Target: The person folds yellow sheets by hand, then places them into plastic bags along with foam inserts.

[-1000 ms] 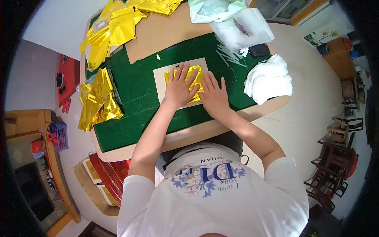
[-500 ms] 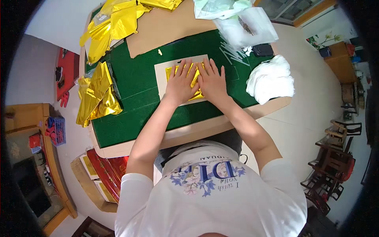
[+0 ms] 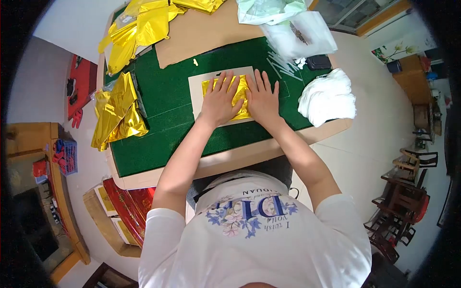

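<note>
A folded sheet of gold foil (image 3: 241,111) lies on a grey-beige card (image 3: 196,91) on the green table mat (image 3: 168,91). My left hand (image 3: 221,102) rests flat on the foil, fingers pointing away from me, covering its left part. Flat along the right edge of the foil and card lies my right hand (image 3: 262,100), its fingers stretched out. A small dark slot shows at the card's top, by my left fingertips. The surface under both palms is hidden.
Crumpled gold foil bags (image 3: 117,113) lie at the left, with more gold foil (image 3: 152,23) at the back left. A brown cardboard sheet (image 3: 206,36), plastic bags (image 3: 302,36), white strips, a black case (image 3: 319,61) and a white bundle (image 3: 327,98) surround the work area.
My right hand has shifted slightly to the right, away from my left hand, showing more gold foil between them. My left hand stays nearly in place.
</note>
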`<state>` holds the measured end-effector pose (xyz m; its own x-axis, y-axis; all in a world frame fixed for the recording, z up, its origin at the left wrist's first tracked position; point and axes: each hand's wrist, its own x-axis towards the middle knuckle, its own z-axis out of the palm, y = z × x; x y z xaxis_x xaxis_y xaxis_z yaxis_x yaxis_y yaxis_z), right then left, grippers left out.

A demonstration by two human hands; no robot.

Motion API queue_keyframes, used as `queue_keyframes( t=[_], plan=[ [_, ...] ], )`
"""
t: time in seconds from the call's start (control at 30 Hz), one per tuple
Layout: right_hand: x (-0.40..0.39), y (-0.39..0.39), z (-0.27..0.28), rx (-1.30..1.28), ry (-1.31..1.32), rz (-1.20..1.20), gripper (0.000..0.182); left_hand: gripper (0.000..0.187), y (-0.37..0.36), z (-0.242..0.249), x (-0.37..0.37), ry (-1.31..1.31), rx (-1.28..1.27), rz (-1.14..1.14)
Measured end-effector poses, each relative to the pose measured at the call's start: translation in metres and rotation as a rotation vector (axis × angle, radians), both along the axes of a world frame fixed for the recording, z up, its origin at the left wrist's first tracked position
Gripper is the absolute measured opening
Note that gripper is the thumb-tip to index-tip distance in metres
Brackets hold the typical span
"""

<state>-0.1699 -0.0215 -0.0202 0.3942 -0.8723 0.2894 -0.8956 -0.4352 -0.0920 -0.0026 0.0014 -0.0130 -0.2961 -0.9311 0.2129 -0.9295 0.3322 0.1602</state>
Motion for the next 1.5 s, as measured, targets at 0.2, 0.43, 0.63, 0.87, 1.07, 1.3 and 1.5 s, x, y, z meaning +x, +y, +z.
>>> queue_keyframes(
  t=[0.2,0.43,0.63,0.87,1.07,1.3,1.5],
  plan=[
    [-0.011,-0.004,0.004,0.036,-0.074,-0.038,0.047,0.064,0.0,-0.001,0.001,0.006,-0.007,0.0],
    [-0.018,0.031,0.017,0.124,-0.072,0.287,0.054,0.06,-0.003,-0.006,0.002,0.01,-0.037,0.004],
    [-0.04,0.044,0.034,0.127,0.198,0.281,0.056,0.064,-0.001,-0.003,0.003,0.05,-0.042,-0.01],
    [-0.059,0.052,0.046,0.206,-0.046,0.257,0.065,0.077,0.001,0.0,0.002,0.044,-0.017,-0.007],
    [-0.066,0.05,0.049,0.225,-0.043,0.308,0.073,0.08,0.0,0.0,0.001,0.031,-0.008,-0.005],
    [-0.071,0.039,0.044,0.228,-0.003,0.381,0.075,0.08,0.0,0.0,0.001,0.018,0.008,-0.001],
    [-0.072,0.025,0.048,0.3,0.086,0.453,0.074,0.079,0.001,0.004,0.001,-0.003,0.044,0.001]
  ],
)
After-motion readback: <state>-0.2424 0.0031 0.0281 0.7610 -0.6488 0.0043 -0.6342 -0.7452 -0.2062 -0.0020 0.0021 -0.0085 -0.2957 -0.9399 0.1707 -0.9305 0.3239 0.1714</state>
